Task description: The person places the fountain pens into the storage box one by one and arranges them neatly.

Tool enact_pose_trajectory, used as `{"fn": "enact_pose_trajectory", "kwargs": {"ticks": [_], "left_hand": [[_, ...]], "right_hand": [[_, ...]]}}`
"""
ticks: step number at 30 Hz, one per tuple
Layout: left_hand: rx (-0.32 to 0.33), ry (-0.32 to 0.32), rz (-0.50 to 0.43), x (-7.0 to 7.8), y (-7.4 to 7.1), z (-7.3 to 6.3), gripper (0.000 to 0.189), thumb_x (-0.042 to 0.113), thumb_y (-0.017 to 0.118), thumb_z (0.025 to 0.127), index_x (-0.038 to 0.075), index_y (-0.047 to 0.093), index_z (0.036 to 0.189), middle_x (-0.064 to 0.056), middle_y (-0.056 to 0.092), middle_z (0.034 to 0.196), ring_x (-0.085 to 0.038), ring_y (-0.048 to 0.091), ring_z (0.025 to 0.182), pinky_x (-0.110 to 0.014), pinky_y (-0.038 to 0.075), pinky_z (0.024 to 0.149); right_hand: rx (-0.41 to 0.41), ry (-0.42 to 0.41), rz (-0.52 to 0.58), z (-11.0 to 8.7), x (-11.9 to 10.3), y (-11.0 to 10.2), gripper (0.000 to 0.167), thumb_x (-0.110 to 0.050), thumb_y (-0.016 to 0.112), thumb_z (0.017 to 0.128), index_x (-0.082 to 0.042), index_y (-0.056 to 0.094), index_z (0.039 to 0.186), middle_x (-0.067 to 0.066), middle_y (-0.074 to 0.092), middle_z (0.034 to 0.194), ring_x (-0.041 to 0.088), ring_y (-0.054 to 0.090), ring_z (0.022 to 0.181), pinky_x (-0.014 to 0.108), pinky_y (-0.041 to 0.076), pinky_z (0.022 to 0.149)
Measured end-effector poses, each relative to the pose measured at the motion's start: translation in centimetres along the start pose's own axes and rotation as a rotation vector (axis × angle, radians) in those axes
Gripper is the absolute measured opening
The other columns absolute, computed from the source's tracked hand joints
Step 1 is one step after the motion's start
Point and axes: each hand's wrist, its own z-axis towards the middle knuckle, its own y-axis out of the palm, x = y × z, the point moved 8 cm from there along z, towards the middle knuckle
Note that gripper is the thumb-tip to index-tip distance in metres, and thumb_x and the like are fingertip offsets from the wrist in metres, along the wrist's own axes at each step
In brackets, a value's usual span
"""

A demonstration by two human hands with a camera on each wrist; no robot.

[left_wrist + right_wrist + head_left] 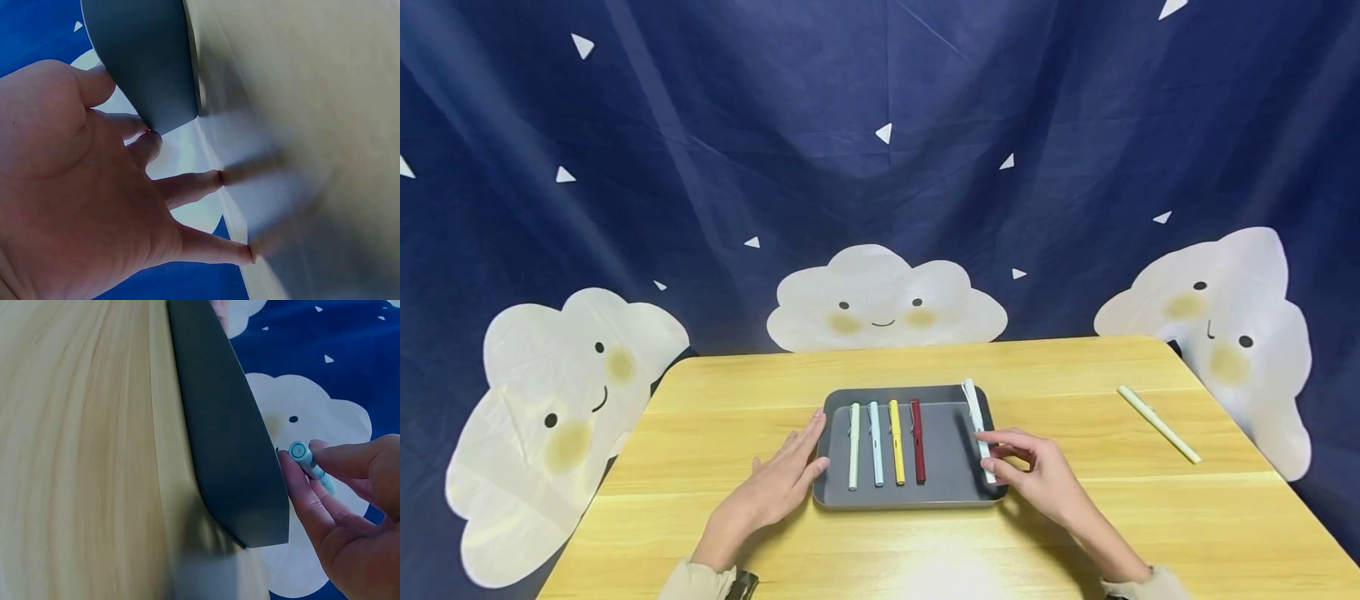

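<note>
A dark grey tray (910, 500) sits in the middle of the table. In it, four abreast become a row from left to center: a pale green pen (853, 450), a light blue pen (876, 450), a yellow pen (897, 446) and a dark red pen (918, 446). My right hand (1033, 475) pinches a whitish pen (974, 408) over the tray's right side; the right wrist view shows this pen (300, 452) end-on between thumb and fingers. My left hand (775, 487) lies along the tray's left side, fingers extended, thumb and fingertips at its wall (147, 69).
Another pale green pen (1159, 423) lies slanted on the wooden table (730, 425), right of the tray. Behind the table hangs a dark blue curtain (820, 200) with smiling clouds and small white triangles.
</note>
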Motion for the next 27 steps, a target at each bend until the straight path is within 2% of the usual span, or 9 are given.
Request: {"fn": "enact_pose_trajectory", "kwargs": {"ticks": [5,15,22,27], "left_hand": [[-0.002,-0.005,0.001,-0.1,0.0,0.0,0.066,0.044,0.038,0.111,0.024,0.010,0.167,0.005,0.007,0.172,-0.043,0.024,0.151,-0.089,0.013,0.100],[-0.010,0.010,0.011,0.2,0.0,0.0,0.065,0.042,0.037,0.112,0.023,0.009,0.167,0.003,0.007,0.172,-0.044,0.025,0.151,-0.089,0.013,0.100],[-0.016,0.004,0.002,0.2,-0.1,0.1,0.065,0.043,0.038,0.112,0.024,0.009,0.167,0.006,0.006,0.172,-0.042,0.024,0.151,-0.088,0.013,0.100],[-0.014,-0.002,0.001,0.1,-0.1,0.1,0.065,0.043,0.038,0.112,0.024,0.009,0.167,0.006,0.005,0.172,-0.042,0.024,0.151,-0.088,0.013,0.101]], "right_hand": [[-0.007,0.032,-0.001,0.3,0.1,0.7,0.033,0.003,0.074,0.092,0.010,0.068,0.123,0.029,0.067,0.111,0.016,0.072,0.095,0.038,0.062,0.066],[-0.005,0.073,-0.025,0.8,0.3,1.8,0.032,0.003,0.075,0.090,0.010,0.070,0.121,0.029,0.069,0.114,0.019,0.074,0.091,0.036,0.062,0.065],[-0.026,0.102,-0.063,1.3,0.4,2.8,0.031,0.001,0.075,0.092,0.006,0.071,0.122,0.026,0.069,0.112,0.017,0.075,0.077,0.033,0.062,0.066],[-0.020,0.102,-0.084,1.5,0.4,3.4,0.029,0.001,0.076,0.091,0.005,0.073,0.120,0.024,0.071,0.105,0.016,0.073,0.071,0.032,0.062,0.064]]}}
